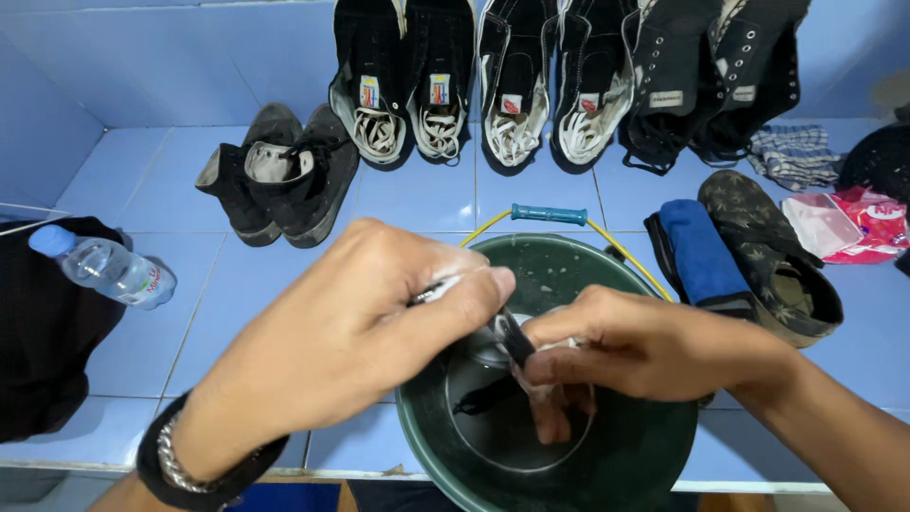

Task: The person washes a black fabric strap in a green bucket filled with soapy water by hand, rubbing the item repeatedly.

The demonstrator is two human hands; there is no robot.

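Both my hands are over a dark green bucket (654, 455) with a yellow wire handle and blue grip. My left hand (351, 332), wearing a black band and metal bracelet at the wrist, pinches a wet white and black lace (517, 343) near its upper end. My right hand (645, 346) grips the same lace lower down, fingers closed over a soapy bunch of it above the bucket's bottom. A dark strip of the lace hangs into the bucket.
Several black high-top shoes (517, 85) lean against the blue tiled wall. Another black pair (284, 175) lies at left. A camouflage shoe (773, 251) with a blue cloth stands at right, a plastic water bottle (109, 268) at left, and pink packets (858, 223) at far right.
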